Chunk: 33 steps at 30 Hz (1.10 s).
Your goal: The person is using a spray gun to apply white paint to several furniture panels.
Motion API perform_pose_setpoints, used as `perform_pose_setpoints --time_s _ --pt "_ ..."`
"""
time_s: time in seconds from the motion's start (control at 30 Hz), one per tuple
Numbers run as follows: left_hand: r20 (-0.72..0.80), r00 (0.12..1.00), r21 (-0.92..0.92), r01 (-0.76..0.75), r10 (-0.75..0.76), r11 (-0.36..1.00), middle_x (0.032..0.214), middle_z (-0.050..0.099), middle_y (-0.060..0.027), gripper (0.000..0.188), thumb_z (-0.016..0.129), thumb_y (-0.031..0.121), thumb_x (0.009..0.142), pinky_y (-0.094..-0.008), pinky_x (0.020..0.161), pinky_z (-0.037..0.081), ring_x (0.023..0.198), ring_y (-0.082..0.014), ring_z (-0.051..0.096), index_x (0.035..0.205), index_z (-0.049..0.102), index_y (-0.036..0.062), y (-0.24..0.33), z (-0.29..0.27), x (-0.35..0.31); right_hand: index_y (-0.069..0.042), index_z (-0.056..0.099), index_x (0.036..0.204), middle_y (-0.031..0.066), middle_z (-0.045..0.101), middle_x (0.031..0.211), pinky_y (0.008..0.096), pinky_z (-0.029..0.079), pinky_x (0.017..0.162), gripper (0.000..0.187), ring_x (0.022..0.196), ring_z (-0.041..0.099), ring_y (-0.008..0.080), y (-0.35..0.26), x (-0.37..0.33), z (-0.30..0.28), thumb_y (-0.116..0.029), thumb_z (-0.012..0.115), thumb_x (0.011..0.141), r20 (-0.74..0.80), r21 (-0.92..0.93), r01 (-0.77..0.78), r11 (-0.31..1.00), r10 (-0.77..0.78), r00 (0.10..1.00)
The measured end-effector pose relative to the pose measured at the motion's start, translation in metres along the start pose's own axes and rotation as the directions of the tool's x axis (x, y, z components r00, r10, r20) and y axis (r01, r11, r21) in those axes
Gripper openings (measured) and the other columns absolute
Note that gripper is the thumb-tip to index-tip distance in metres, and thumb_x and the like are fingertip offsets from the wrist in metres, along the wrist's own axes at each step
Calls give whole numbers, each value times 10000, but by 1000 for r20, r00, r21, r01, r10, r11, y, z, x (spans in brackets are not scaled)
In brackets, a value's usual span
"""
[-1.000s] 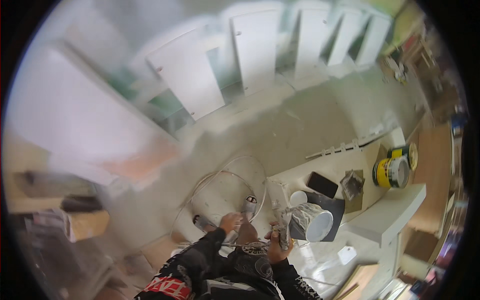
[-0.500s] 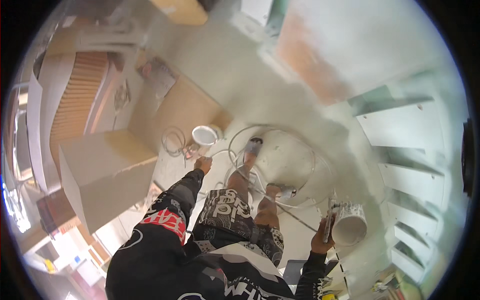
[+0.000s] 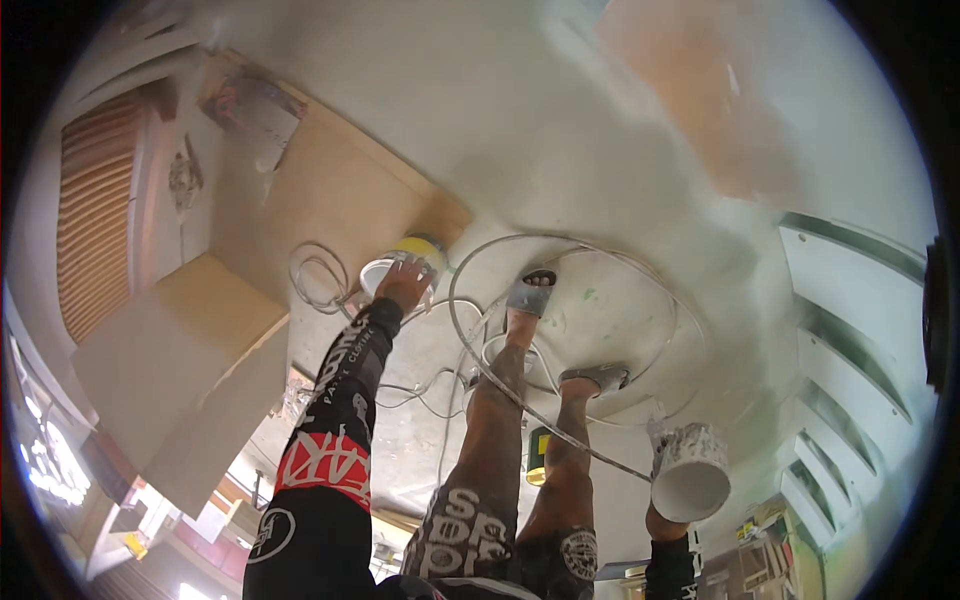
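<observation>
My left hand (image 3: 404, 284) reaches out over the near rim of a round paint can (image 3: 420, 247) with a white mouth and a yellow band, its fingers stretched out and apart across it. Whether they press on the rim I cannot tell. On the right, my right hand (image 3: 664, 524) is closed around a spray gun whose round, white-spattered cup (image 3: 697, 475) tips toward me. The cup hides most of the fingers and the handle. A pale hose (image 3: 575, 440) runs to the gun from loops on the floor.
Hose loops (image 3: 520, 238) circle my sandalled feet (image 3: 528, 298). A large pale box (image 3: 185, 350) stands left, beside a brown board (image 3: 340, 180). White-green panels (image 3: 850, 270) line the right. A yellow-and-black container (image 3: 538, 455) shows between my legs.
My left hand has moved forward from beside the can onto its rim, and its fingers have spread. The view has shifted; the spray gun stays at my right, its cup now covering more of my hand.
</observation>
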<state>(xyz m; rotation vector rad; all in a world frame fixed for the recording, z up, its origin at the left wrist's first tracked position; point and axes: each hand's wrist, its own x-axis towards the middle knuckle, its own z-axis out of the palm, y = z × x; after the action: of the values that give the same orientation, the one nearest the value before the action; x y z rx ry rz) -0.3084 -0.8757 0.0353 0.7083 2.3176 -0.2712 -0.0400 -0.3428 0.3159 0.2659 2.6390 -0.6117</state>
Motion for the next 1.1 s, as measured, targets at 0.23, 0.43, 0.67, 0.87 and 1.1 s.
perform_pose_setpoints --time_s 0.23,0.43,0.67,0.87,1.1 --pt "606 755 135 -408 250 903 1396 487 -43 372 465 371 932 -541 1096 232 1386 -300 308 1205 635 184 25 103 108 15 602 1169 192 621 1156 432 442 947 424 1062 595 346 4 11 14 -71 749 781 65 -197 -4 980 17 998" --pt "663 732 -256 416 -155 872 1501 248 -267 817 498 454 862 -617 1139 99 1331 -386 378 1510 161 89 33 138 87 -1 622 1123 188 640 1105 454 449 917 420 1025 604 367 -11 2 12 -102 776 746 -6 322 -448 834 475 880" --pt "777 548 113 -606 310 788 1200 653 -51 354 421 318 946 -672 1030 282 1141 -271 601 1159 662 170 37 105 112 -24 656 1056 173 662 1036 442 471 878 347 975 625 367 -9 -17 8 -67 761 728 -63 300 -385 873 420 905" --pt "555 679 -68 -539 480 840 1233 583 -47 309 622 286 830 -534 932 432 1083 -253 609 1137 654 297 -12 -5 94 -59 701 952 155 683 973 438 500 820 256 918 654 348 -18 11 -19 -33 727 698 -110 428 -347 834 429 897" --pt "55 998 -646 24 15 763 1038 702 -155 465 737 109 682 -350 867 535 972 -256 684 1141 673 84 -45 -154 -18 -62 671 982 154 654 950 412 512 693 323 821 635 370 -35 2 -54 -55 734 666 -244 522 -147 840 312 918"
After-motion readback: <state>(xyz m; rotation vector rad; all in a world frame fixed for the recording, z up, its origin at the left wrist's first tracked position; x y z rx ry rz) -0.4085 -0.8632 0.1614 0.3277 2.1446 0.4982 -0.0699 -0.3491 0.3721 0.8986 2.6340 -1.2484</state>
